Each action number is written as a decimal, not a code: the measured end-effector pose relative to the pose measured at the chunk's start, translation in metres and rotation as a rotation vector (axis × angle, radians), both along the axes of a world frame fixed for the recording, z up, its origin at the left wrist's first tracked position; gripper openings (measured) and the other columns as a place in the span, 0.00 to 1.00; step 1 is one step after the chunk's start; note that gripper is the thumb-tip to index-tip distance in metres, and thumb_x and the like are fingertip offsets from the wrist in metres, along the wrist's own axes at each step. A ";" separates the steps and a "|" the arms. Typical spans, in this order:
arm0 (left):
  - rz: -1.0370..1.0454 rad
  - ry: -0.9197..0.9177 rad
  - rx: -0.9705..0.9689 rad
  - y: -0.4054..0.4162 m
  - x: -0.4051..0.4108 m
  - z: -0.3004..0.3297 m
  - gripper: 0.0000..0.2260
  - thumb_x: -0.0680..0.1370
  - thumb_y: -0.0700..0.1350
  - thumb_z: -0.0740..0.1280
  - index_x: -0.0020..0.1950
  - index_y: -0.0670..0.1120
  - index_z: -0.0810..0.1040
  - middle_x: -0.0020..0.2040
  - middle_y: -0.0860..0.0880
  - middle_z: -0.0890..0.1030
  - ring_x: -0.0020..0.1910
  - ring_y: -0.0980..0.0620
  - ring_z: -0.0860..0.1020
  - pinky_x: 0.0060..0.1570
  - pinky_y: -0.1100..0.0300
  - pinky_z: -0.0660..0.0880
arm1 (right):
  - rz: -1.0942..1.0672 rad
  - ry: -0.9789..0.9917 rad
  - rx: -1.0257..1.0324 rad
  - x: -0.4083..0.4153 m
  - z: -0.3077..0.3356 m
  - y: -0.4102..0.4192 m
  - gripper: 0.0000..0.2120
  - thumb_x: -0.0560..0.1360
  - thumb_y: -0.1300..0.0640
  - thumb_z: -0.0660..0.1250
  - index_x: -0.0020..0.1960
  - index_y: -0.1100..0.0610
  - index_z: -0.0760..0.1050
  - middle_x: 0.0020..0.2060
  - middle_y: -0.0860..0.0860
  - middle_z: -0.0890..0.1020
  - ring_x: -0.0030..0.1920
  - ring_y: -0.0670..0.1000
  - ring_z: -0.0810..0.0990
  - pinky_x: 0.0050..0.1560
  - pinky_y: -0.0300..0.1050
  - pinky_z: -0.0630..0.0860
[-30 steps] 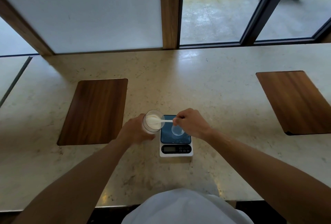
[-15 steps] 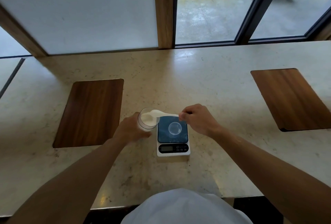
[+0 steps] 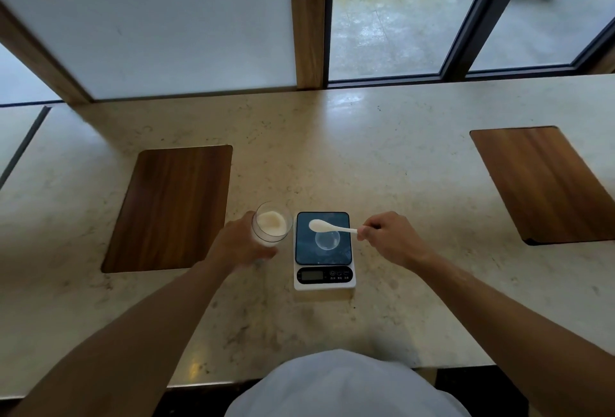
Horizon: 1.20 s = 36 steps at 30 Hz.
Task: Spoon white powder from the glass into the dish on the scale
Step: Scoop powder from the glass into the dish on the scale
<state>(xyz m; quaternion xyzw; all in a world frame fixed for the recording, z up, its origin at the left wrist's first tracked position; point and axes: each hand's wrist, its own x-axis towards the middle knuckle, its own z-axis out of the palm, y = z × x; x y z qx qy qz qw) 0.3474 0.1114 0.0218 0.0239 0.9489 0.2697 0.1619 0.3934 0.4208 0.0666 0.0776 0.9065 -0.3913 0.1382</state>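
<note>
A clear glass (image 3: 271, 228) holding white powder is tilted toward the scale, gripped from the left by my left hand (image 3: 238, 245). To its right a small white scale (image 3: 324, 251) with a dark blue top carries a small round clear dish (image 3: 327, 240). My right hand (image 3: 391, 238) pinches the handle of a white spoon (image 3: 327, 226). The spoon's bowl hovers over the scale top, just above and left of the dish. Whether powder lies in the spoon is hard to tell.
The marble counter (image 3: 366, 157) runs under a window wall. A wooden inset panel (image 3: 173, 206) lies left of the glass and another wooden panel (image 3: 545, 183) at the far right. The counter's front edge is near my body.
The spoon has left the glass and travelled right, now over the scale near the dish. My right hand drew back to the right. The glass stays tilted in my left hand.
</note>
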 end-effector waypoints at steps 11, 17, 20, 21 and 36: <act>-0.036 0.032 0.017 0.004 0.002 -0.001 0.36 0.62 0.57 0.80 0.66 0.50 0.72 0.56 0.50 0.82 0.51 0.49 0.80 0.53 0.53 0.77 | -0.030 -0.093 0.059 0.013 -0.027 0.004 0.11 0.77 0.57 0.65 0.42 0.57 0.84 0.30 0.51 0.81 0.31 0.49 0.74 0.32 0.41 0.69; -0.051 0.034 0.026 0.007 0.002 0.000 0.37 0.61 0.58 0.80 0.65 0.51 0.72 0.54 0.52 0.82 0.48 0.52 0.78 0.48 0.56 0.75 | -0.046 -0.088 0.080 0.012 -0.037 -0.001 0.11 0.77 0.56 0.66 0.41 0.56 0.85 0.29 0.50 0.81 0.28 0.47 0.73 0.31 0.39 0.69; -0.055 0.030 0.022 0.008 0.002 -0.001 0.37 0.60 0.59 0.80 0.65 0.51 0.72 0.54 0.52 0.81 0.47 0.53 0.77 0.47 0.58 0.73 | -0.056 -0.087 0.089 0.010 -0.038 -0.004 0.11 0.78 0.55 0.65 0.43 0.57 0.85 0.29 0.48 0.80 0.29 0.46 0.74 0.31 0.38 0.68; -0.058 0.031 0.024 0.008 0.002 -0.001 0.37 0.60 0.59 0.80 0.65 0.51 0.72 0.55 0.52 0.81 0.47 0.53 0.77 0.47 0.58 0.73 | -0.053 -0.088 0.096 0.010 -0.038 -0.004 0.11 0.78 0.56 0.65 0.43 0.57 0.85 0.29 0.47 0.79 0.29 0.46 0.74 0.31 0.38 0.67; -0.062 0.043 0.025 0.007 0.005 -0.005 0.38 0.61 0.58 0.81 0.66 0.50 0.72 0.57 0.50 0.82 0.51 0.50 0.80 0.51 0.55 0.77 | -0.031 -0.050 0.145 0.004 -0.034 -0.008 0.12 0.78 0.57 0.64 0.43 0.59 0.84 0.29 0.48 0.79 0.28 0.45 0.74 0.29 0.37 0.67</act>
